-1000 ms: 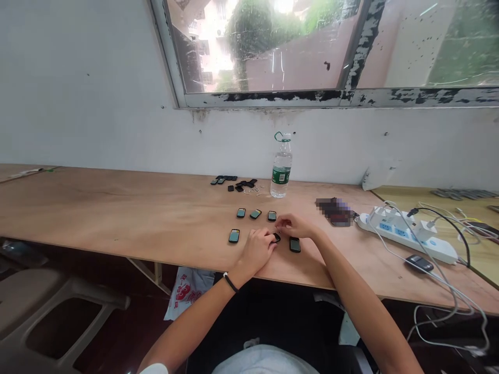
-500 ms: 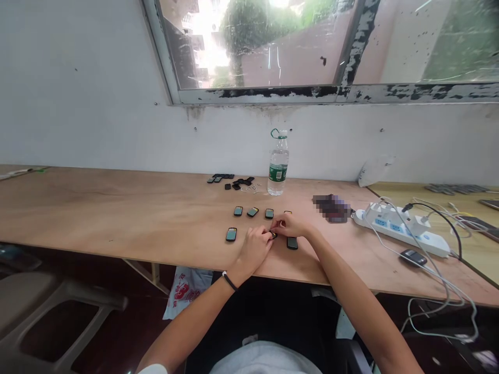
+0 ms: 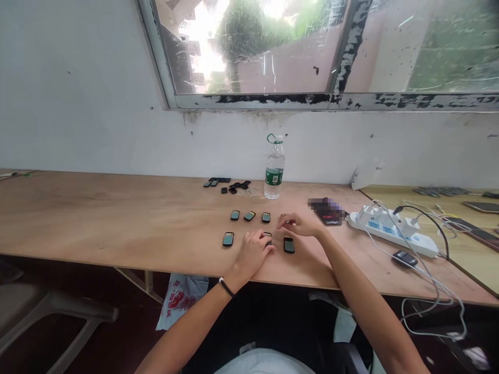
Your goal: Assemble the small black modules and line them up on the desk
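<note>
Device (image 3: 268, 239) touches left hand (image 3: 252, 252); bottle (image 3: 274, 175) holds clear liquid.

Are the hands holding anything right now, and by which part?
The left hand covers the left side of a small black rectangular device with a grey screen; whether it grips can't be told. Nor can it for the right hand.

**Two hands among small screened units on the bench**

Left hand (image 3: 251, 253) is down on the wooden table (image 3: 117, 218), fingers partly covering one unit (image 3: 268, 241). Right hand (image 3: 298, 225) sits farther back, fingers curled; can't tell if they grip anything. One dark-screened unit (image 3: 289, 245) lies between the hands and the near edge, another unit (image 3: 228, 239) left of the left hand. Loose black parts (image 3: 240, 185) near the wall, water bottle (image 3: 273, 177) upright beside them. Power strip (image 3: 423, 244) far right.
</note>
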The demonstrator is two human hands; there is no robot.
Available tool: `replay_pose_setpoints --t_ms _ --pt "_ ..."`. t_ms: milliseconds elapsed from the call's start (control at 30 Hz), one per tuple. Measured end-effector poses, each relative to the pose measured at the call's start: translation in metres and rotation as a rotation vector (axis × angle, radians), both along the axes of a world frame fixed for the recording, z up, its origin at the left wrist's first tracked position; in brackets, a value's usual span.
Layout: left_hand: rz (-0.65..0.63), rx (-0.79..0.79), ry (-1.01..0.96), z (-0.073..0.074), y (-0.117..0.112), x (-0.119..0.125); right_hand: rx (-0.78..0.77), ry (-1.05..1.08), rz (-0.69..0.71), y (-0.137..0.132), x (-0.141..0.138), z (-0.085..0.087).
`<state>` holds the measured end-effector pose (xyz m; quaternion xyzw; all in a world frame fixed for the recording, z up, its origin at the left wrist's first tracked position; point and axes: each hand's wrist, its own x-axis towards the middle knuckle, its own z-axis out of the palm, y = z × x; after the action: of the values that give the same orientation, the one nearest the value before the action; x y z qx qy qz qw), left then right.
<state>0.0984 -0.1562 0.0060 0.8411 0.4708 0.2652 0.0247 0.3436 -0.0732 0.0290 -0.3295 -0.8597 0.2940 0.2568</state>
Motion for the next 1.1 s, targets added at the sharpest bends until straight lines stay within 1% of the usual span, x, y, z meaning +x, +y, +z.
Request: replay_pose_setpoints --t_ms 100,200,267,367,433,500,600,733,867,1000,1100 --pt "-0.012 0.044 -0.014 0.007 -0.007 0.007 -0.048 -0.037 0.007 -0.006 0.02 -0.005" --pt "-0.081 0.043 -0.021 0.01 -0.018 0.026 -0.066 -0.036 0.042 -0.01 0.034 -0.013" --pt "-0.097 0.013 -0.024 0.008 -0.024 0.044 -0.065 -0.034 0.033 -0.011 0.039 -0.017" --pt "-0.048 0.002 -0.024 0.0 -0.028 0.069 -0.043 -0.022 -0.036 -0.012 0.043 -0.018" --pt "-0.011 0.005 -0.027 -0.004 -0.027 0.077 -0.043 -0.028 -0.056 -0.013 0.044 -0.016" --pt "0.016 0.004 -0.038 -0.007 -0.025 0.079 -0.064 -0.05 -0.045 -0.014 0.044 -0.015" --pt "0.013 -0.001 -0.048 -0.007 -0.022 0.071 -0.1 -0.093 -0.042 -0.015 0.046 -0.013" --pt "-0.013 -0.006 -0.055 -0.006 -0.021 0.062 -0.117 -0.119 -0.077 -0.015 0.047 -0.015" --pt "-0.006 -0.005 -0.069 -0.006 -0.022 0.062 -0.11 -0.128 -0.118 -0.018 0.045 -0.014" --pt "-0.015 0.007 -0.071 -0.007 -0.022 0.063 -0.037 -0.035 -0.14 -0.022 0.037 -0.008" --pt "-0.019 0.003 -0.069 -0.008 -0.021 0.062 -0.041 0.039 -0.121 -0.025 0.029 -0.005"
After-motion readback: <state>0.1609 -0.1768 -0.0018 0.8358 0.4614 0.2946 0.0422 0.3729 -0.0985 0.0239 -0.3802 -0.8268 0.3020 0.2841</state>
